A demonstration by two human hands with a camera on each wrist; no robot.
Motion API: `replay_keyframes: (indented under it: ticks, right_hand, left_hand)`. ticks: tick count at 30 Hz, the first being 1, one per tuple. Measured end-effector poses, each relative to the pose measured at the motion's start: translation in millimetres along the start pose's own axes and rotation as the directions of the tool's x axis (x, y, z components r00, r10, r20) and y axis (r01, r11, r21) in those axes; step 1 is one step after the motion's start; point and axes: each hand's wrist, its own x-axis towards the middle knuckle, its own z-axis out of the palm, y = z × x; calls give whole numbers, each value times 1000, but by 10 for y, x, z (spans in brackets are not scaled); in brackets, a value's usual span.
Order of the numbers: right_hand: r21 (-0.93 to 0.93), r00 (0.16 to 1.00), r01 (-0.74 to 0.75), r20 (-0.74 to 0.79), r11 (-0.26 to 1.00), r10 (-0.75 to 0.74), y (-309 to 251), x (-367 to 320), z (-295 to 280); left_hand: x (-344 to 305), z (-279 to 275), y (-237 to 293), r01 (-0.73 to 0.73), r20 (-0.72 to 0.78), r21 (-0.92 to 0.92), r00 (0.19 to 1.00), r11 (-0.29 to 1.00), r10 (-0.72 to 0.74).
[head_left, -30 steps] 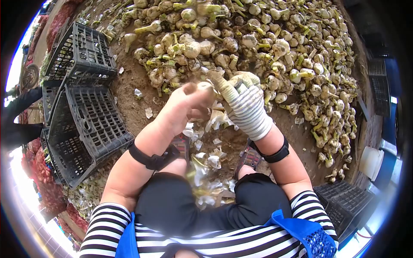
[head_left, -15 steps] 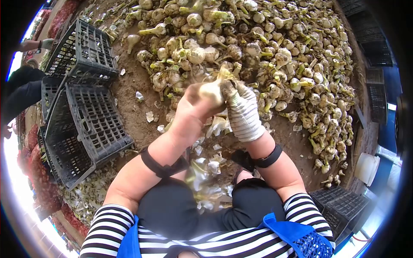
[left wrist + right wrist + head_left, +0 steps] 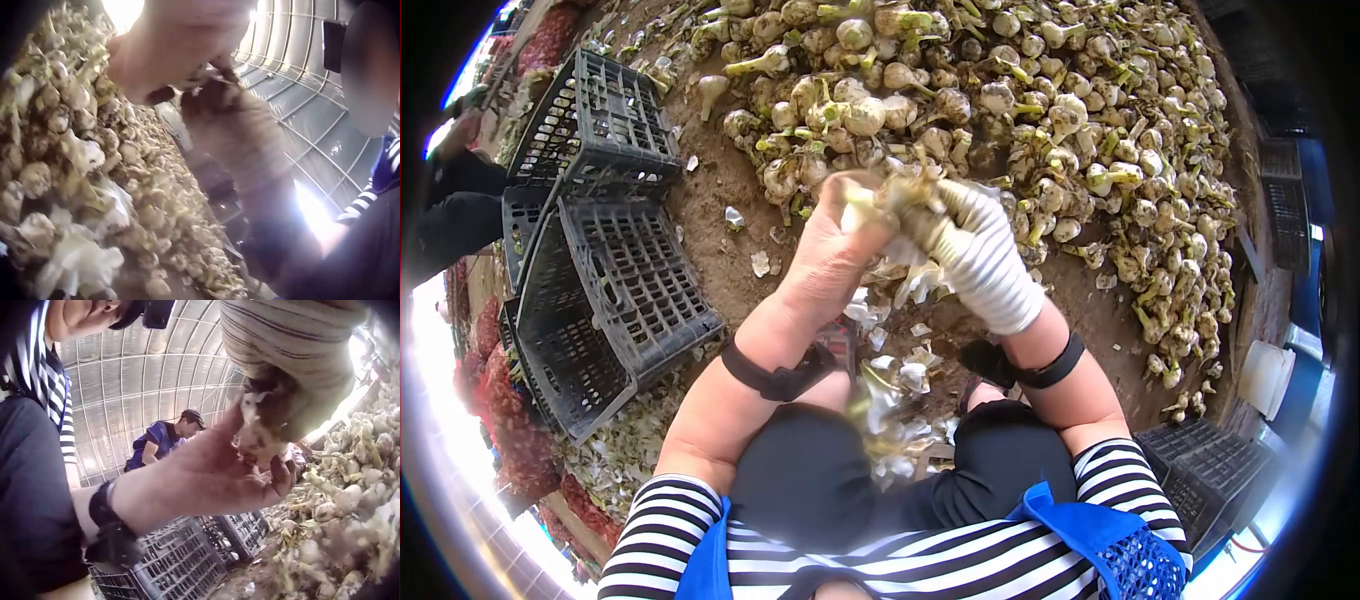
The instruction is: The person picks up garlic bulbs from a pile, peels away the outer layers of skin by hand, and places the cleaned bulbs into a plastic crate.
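My bare left hand holds a garlic bulb, pale and blurred by motion, above the loose skins between my feet. My right hand wears a striped white knit glove, its fingertips dark with dirt. Its curled fingers grip the bulb's dry, brownish outer layers from the other side. The right wrist view has the bulb between the bare fingers below and the soiled glove above. Seen from the left wrist, the gloved hand meets the bare one, and the bulb is mostly hidden.
A large heap of garlic spreads ahead and to the right. Black plastic crates stand at the left, another crate at the right. White skins litter the dirt floor. Another person is beyond the crates.
Half a second ago the hands were closer together, with the bulb's stalk pointing up. Now the gloved fingers sit across the bulb at a slant, with ragged outer layers between the hands.
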Motion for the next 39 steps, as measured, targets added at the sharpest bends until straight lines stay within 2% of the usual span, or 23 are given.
replay_keyframes:
  ticks: [1, 3, 5, 6, 7, 9, 11, 13, 15, 17, 20, 21, 23, 25, 26, 27, 29, 31, 33, 35, 37, 38, 39]
  right_hand:
    - [25, 997, -71, 7, 997, 71, -35, 48, -73]
    - [187, 980, -185, -35, 965, 195, 75, 164, -218]
    - [264, 982, -175, -19, 949, 186, 116, 108, -219]
    - [267, 981, -181, -16, 947, 192, 65, 90, -160]
    - [337, 995, -99, 9, 936, 102, 4, 81, -97]
    - [407, 1000, -22, 26, 913, 13, 27, 77, -88]
    - [465, 989, -73, 148, 882, 3, 149, 90, -153]
    - [342, 986, -112, 157, 933, 61, 96, 67, -120]
    - [586, 922, -387, 264, 712, 284, 48, -23, -145]
    - [16, 795, -500, 404, 866, 452, -89, -62, -151]
    - [-204, 876, -302, 326, 931, 355, -1, -66, -67]
    - [-560, 913, -163, 226, 812, 339, 77, 26, -90]
    - [-544, 974, 32, 204, 838, 95, 285, 95, -49]
    - [-220, 880, -393, 191, 893, 435, 127, 40, 136]
    - [-151, 873, -396, 245, 906, 422, 47, -51, 195]
    - [-88, 819, -367, 441, 926, 367, -71, -127, 195]
    - [-265, 720, -12, 667, 964, 193, -167, -159, 144]
    - [-362, 669, 105, 715, 926, 204, 22, -92, 56]
    - [-660, 802, 315, 569, 682, 179, 439, -147, -59]
    - [-795, 806, 336, 520, 504, 282, 832, -206, -185]
    - [-874, 845, 373, 458, 312, 274, 1126, -142, -243]
    - [-891, 889, 384, 428, 244, 163, 1152, -98, -242]
    - [-908, 917, 382, 395, 174, 46, 1179, -73, -245]
  left_hand:
    - [-26, -33, 34, 89, 83, -119, 993, 989, -80]
    - [-74, -65, 100, -3, 85, 58, 996, 998, -2]
    - [-59, -166, 141, 292, 256, -318, 942, 902, -215]
    - [-45, -96, 138, 303, 190, -451, 952, 839, -242]
    - [-33, 69, 175, 247, -55, -245, 962, 938, -267]
    - [58, -48, 44, 251, -181, -12, 951, 968, -249]
    - [68, -92, -9, 242, -213, -14, 947, 970, -239]
    - [85, -111, 6, 221, -250, -15, 943, 975, -218]
    - [121, -175, 57, 142, -312, -290, 921, 946, -234]
    - [183, -415, 23, 61, -284, -303, 947, 951, -151]
    - [119, -258, 75, 57, -350, -205, 928, 977, -127]
    - [102, -197, 66, 87, -320, -239, 933, 967, -163]
    - [101, -163, 19, 120, -288, -273, 937, 954, -200]
    - [115, -206, -84, 95, -211, -216, 967, 972, -142]
    - [130, -317, -113, 124, -155, -251, 974, 960, -166]
    - [120, -294, -27, 120, -159, -251, 974, 960, -163]
    - [40, -208, 186, 38, -357, -123, 931, 992, -80]
    - [-6, -642, 541, -68, -30, -448, 998, 891, 61]
    - [-234, -694, 1123, -309, 63, -569, 908, 762, 414]
    - [-490, -705, 1338, -436, 56, -611, 809, 661, 586]
    - [-444, -895, 1198, -405, 60, -528, 859, 746, 509]
    - [-293, -1116, 977, -229, 161, -492, 924, 840, 346]
    - [-192, -1029, 676, -250, -172, 104, 949, 963, 265]
